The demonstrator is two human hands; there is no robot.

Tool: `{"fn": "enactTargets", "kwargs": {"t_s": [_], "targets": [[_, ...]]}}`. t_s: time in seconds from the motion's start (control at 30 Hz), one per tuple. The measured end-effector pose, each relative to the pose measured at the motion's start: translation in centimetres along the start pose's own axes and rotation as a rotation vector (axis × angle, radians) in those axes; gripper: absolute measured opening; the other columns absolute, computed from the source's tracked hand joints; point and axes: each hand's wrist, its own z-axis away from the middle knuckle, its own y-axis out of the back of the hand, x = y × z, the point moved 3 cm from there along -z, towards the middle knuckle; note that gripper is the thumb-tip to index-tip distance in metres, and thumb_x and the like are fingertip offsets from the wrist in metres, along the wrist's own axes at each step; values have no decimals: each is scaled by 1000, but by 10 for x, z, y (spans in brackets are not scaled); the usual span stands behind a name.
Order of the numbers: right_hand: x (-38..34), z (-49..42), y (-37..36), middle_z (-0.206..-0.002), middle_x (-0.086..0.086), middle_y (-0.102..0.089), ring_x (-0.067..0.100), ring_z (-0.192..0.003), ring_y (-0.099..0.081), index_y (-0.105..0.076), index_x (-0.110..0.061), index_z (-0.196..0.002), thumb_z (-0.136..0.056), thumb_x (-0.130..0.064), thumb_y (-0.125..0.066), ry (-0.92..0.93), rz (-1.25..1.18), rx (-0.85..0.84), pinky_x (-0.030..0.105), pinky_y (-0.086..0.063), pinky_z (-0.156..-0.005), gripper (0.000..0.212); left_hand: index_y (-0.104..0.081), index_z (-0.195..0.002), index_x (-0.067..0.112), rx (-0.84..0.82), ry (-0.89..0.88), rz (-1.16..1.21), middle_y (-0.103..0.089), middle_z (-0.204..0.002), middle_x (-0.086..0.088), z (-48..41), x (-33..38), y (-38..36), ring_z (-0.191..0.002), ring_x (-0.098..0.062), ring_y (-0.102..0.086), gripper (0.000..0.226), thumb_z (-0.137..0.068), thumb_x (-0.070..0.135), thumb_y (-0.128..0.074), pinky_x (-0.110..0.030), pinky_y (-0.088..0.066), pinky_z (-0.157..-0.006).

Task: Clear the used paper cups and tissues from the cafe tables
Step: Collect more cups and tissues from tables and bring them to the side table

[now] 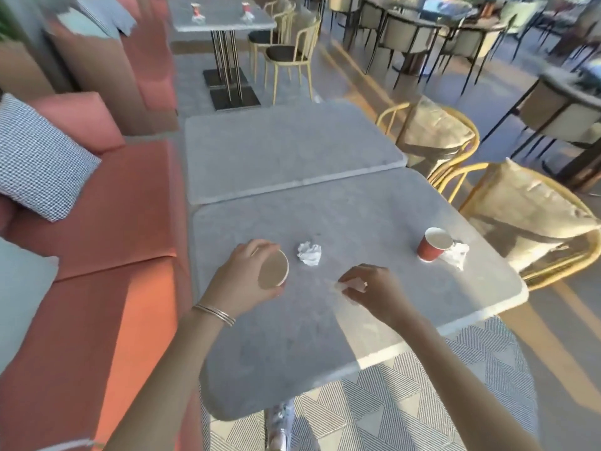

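Note:
My left hand [242, 278] grips a red paper cup [273, 269], tilted so its mouth faces me, just above the near grey table [325, 336]. A crumpled white tissue [309, 253] lies on the table just right of that cup. My right hand [374, 289] hovers over the table with its fingers pinched on a small white scrap, likely tissue [353, 284]. A second red paper cup [434, 244] stands upright near the table's right edge, with another crumpled tissue [457, 254] touching its right side.
A second grey table [286, 151] butts against the far edge. A far table [221, 17] carries two more red cups with tissues. An orange bench [107, 222] with cushions runs along the left. Yellow chairs [520, 222] stand at the right.

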Motion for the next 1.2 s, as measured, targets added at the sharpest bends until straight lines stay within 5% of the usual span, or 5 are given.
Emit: {"fn": "enactTargets", "kwargs": {"t_s": [0.4,0.67,0.93,1.07,1.2], "targets": [[34,-113,-43,-87,-2,-68,17,-77,-62,-72,-19,-86,-74,-8,-71,-98,-45,4,22,-40,-64,17,-46,-130,28,-169,44,25,-42,-131,13,-89,-47,-21,-118,-12,-40,77,-61,39,-79,-38,-46,-89],[72,-184,-101,-99,1,-69,23,-86,-64,-72,-15,-94,-78,-7,-65,-107,-44,-42,33,-48,-71,18,-42,-134,26,-287,113,0,-38,-136,12,-101,-76,-72,-122,-12,-36,79,-64,36,-78,-39,-45,-92],[110,-202,-153,-118,7,-64,28,-113,-53,-67,-14,-109,-74,-15,-74,29,80,-201,37,-48,-85,35,-42,-134,26,-349,174,17,-38,-137,12,-103,-102,-108,-123,-14,-36,83,-62,33,-82,-39,-46,-91],[115,-196,-155,-117,7,-64,30,-112,-55,-66,-10,-111,-66,-14,-80,137,125,-158,39,-53,-81,48,-43,-130,26,-347,188,55,-39,-137,10,-100,-105,-114,-121,-17,-38,79,-61,32,-83,-41,-46,-90],[114,-175,-152,-111,2,-67,26,-102,-60,-69,-15,-106,-72,-11,-76,148,131,-78,36,-56,-68,35,-47,-125,22,-314,164,59,-44,-130,6,-98,-101,-114,-118,-20,-42,73,-61,28,-81,-41,-47,-88]]}}
